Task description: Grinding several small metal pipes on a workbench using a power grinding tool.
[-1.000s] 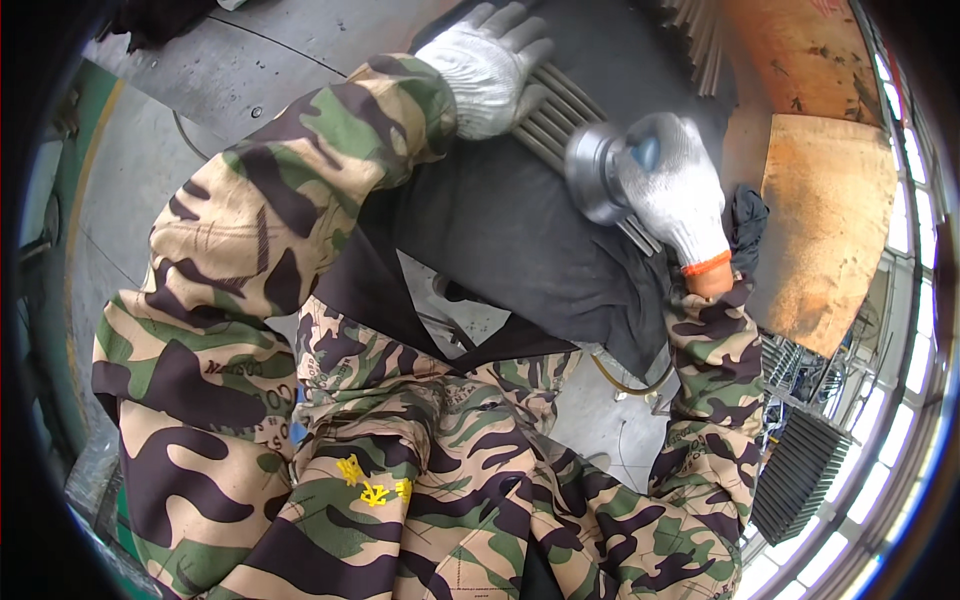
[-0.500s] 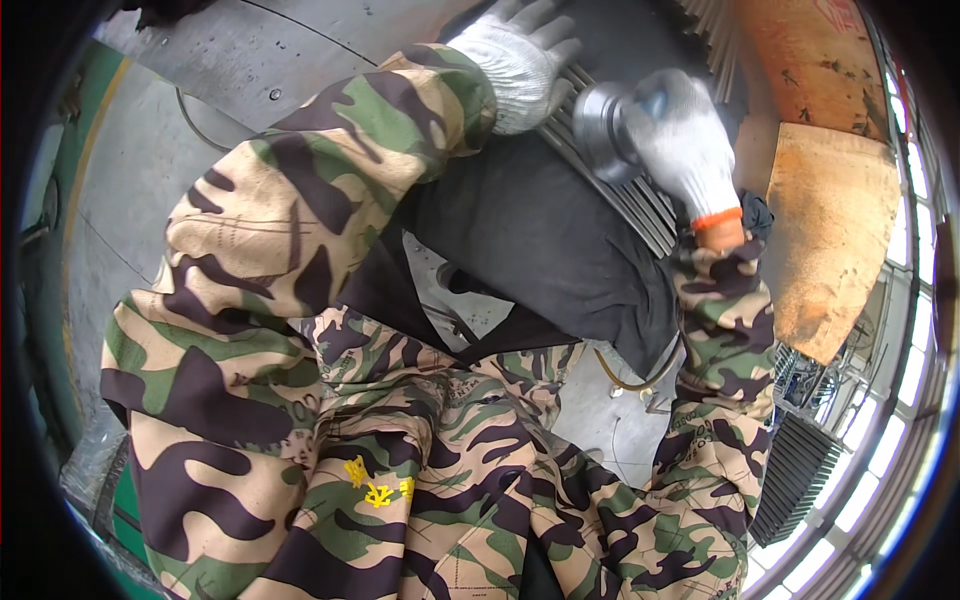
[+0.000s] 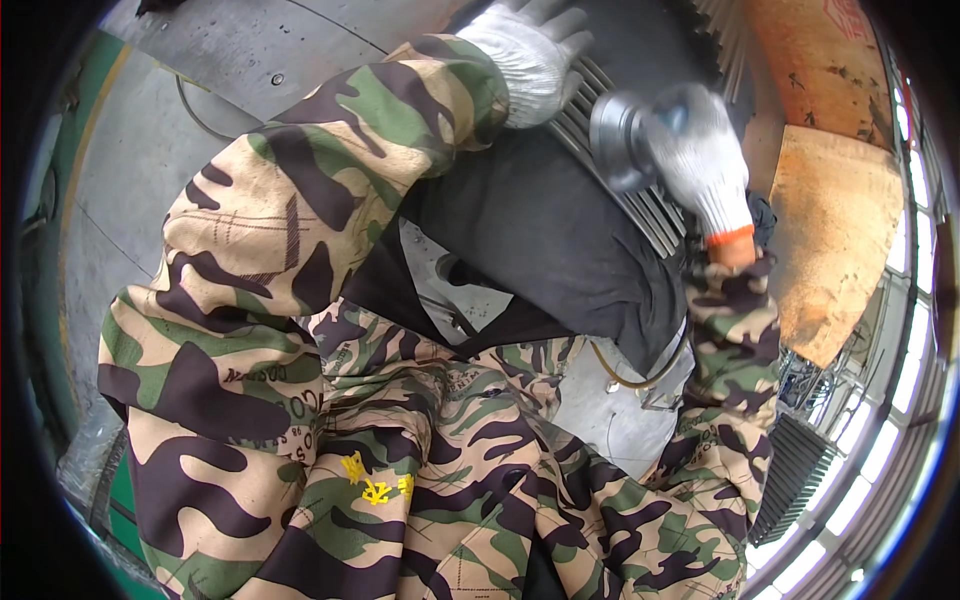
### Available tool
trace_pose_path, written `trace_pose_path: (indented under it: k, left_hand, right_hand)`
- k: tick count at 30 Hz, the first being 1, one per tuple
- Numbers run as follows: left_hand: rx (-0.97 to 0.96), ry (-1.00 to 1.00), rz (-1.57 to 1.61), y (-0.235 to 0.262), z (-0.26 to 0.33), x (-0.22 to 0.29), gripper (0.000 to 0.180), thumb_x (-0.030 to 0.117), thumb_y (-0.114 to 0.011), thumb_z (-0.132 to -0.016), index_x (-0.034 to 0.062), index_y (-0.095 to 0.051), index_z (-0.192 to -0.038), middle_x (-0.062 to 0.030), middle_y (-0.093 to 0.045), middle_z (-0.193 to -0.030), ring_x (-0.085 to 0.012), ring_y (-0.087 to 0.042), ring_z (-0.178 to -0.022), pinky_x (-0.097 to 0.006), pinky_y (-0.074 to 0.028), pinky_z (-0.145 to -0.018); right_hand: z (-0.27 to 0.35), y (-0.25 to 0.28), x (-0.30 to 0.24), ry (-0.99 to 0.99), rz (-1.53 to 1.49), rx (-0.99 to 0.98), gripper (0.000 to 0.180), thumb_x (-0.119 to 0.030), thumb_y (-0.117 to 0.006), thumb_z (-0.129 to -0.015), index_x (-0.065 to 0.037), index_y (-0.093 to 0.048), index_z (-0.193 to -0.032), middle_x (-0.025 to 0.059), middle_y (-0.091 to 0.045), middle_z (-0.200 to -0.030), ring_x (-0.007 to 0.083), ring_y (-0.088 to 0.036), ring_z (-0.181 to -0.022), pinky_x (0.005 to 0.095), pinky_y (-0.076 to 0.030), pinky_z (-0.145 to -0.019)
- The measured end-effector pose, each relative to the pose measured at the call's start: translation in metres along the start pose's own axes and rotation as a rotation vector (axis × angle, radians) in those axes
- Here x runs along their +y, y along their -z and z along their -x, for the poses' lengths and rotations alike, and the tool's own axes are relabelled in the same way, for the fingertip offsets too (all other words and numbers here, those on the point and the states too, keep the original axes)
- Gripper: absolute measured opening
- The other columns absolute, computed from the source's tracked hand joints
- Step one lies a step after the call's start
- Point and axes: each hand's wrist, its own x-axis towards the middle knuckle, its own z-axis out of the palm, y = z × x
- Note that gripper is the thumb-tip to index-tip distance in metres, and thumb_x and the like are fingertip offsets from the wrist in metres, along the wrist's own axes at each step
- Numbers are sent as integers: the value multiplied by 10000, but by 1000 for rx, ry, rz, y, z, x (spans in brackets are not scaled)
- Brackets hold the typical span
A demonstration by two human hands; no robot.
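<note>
My right hand [image 3: 700,160], in a white knit glove with an orange cuff, is shut on a grey round-headed power tool [image 3: 622,140], blurred by motion. The tool's head sits against a ribbed dark metal part [image 3: 640,205]. My left hand [image 3: 535,50], also in a white glove, lies flat with fingers spread on the same ribbed part, just to the tool's upper left. Both sleeves are camouflage cloth. A black sheet [image 3: 540,235] covers the part below the ribs.
A grey floor [image 3: 200,130] with a thin cable lies at the left. Rusty orange plates [image 3: 835,230] stand at the right. A dark grille [image 3: 795,480] and bright windows are at the lower right. A tan hose [image 3: 630,375] curves below the black sheet.
Both hands and the tool have shifted up and to the right along the ribbed part. The view has tilted with them.
</note>
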Motion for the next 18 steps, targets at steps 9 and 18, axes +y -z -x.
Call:
trace_pose_path:
  k: [9, 18]
  left_hand:
    - [-24, 32, -52, -5, -6, 0, 570, 345, -581, -962, 9, -602, -1422, -237, -555, -1498, -470, -472, -1423, -607, -329, -1186]
    - [54, -98, 35, -19, -21, 0, 530, 294, -624, -918, -62, -601, -1311, -257, -597, -1401, -449, -491, -1414, -553, -360, -1210]
  right_hand:
    - [1, 6, -4, -23, -18, -18, 365, -358, -701, -892, -82, -697, -1132, 200, -676, -1101, 400, -683, -1027, 490, -554, -913]
    - [17, 7, 15, -119, -11, -53, 345, -328, -708, -871, -122, -694, -1148, 194, -664, -1133, 388, -678, -1073, 483, -544, -945]
